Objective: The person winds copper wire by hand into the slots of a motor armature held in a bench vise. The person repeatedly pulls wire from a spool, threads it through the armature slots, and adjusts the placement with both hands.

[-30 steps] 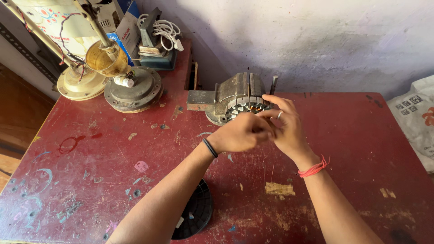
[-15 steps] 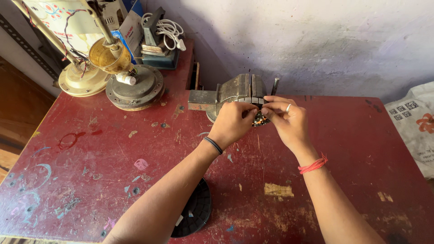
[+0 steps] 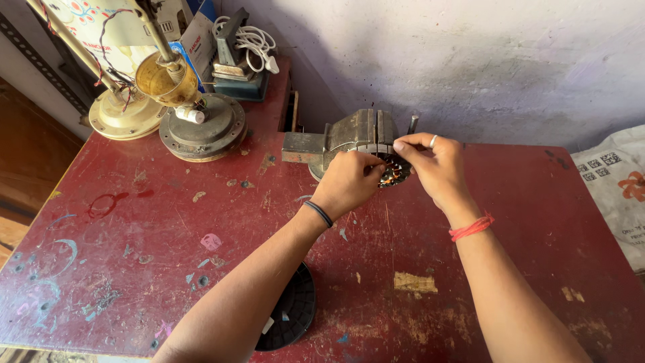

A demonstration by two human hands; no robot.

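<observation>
Cream fan base [image 3: 121, 114] and grey motor housing [image 3: 201, 131] are sitting far left on the red tabletop [image 3: 134, 235]. My left hand [image 3: 346, 181] and right hand [image 3: 433, 165] are pinching together on the copper-wound stator [image 3: 395, 173], against the metal block [image 3: 356, 131] at the back-centre.

Red desk [image 3: 470, 269], paint scratched and chipped, coloured smudges along the left side. On it: grey metal vise [image 3: 349, 134] at the back centre, round fan motor base [image 3: 201, 131] and cream lamp base [image 3: 121, 114] back left, white cable [image 3: 252, 42] on a block behind.
</observation>
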